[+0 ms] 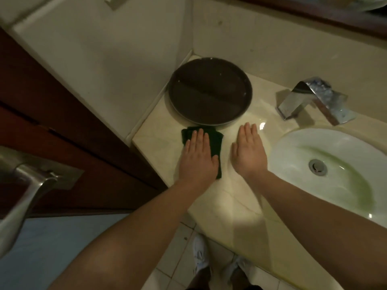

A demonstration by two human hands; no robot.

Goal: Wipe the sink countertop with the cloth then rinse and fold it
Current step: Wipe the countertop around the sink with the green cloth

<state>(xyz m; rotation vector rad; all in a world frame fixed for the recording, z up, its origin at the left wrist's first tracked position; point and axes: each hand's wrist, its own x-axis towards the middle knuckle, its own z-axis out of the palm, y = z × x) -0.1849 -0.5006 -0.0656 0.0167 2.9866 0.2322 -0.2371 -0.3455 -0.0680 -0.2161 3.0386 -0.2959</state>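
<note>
A dark green cloth (215,143), folded small, lies on the beige marble countertop (234,206) just in front of a round dark tray. My left hand (199,155) presses flat on the cloth with straight fingers and covers most of it. My right hand (248,152) lies flat with straight fingers over the bare counter to the cloth's right, holding nothing. To the right is the white oval sink (297,151) with its metal drain (317,167).
A round dark tray (209,91) stands in the back left corner against the wall. A chrome faucet (316,99) sits behind the sink. A brown door with a metal handle (31,185) is at left. My white shoes (201,258) show on the tiled floor below.
</note>
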